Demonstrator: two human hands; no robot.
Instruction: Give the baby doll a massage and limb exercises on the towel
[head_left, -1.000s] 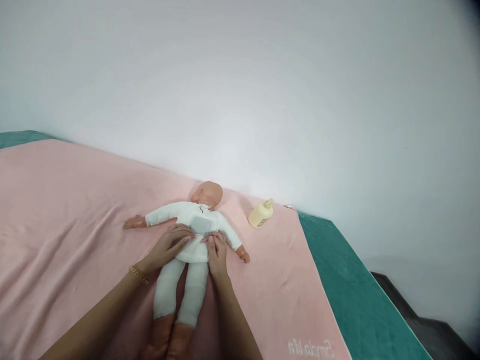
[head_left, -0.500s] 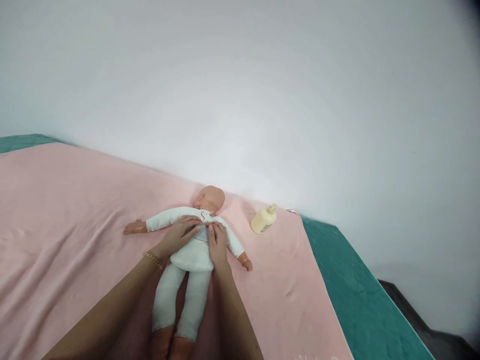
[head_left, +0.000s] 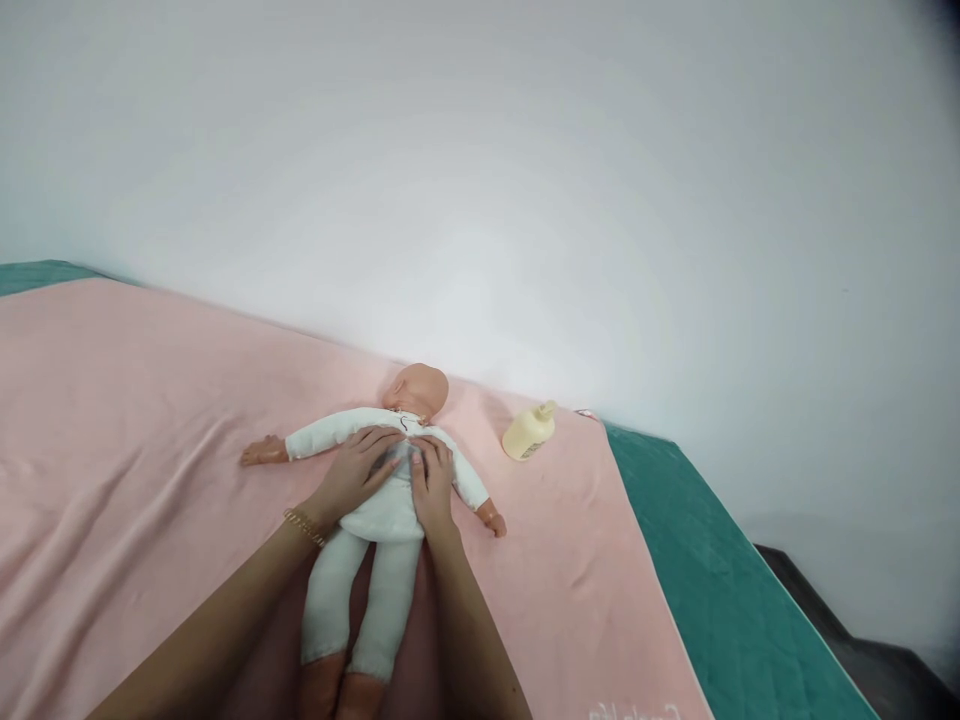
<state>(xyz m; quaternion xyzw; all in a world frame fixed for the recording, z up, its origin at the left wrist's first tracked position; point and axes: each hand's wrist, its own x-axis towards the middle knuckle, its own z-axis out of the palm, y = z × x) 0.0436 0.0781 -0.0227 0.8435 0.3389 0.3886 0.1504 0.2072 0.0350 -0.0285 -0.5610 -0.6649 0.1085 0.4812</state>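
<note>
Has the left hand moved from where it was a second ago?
Yes: judged against the doll's head, the left hand has moved closer, farther up the torso.

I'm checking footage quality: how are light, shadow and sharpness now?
Head view: wall brightest near its middle, frame's upper right corner dark; head view: pink cloth shaded around the lower half of the doll; head view: print on the bottle too soft to read.

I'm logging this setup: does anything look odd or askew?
Yes: a dark, thread-like squiggle stands out against the white-clad doll, just below its head; whether it is damage, I cannot tell. The pink blanket is rumpled at the left.
</note>
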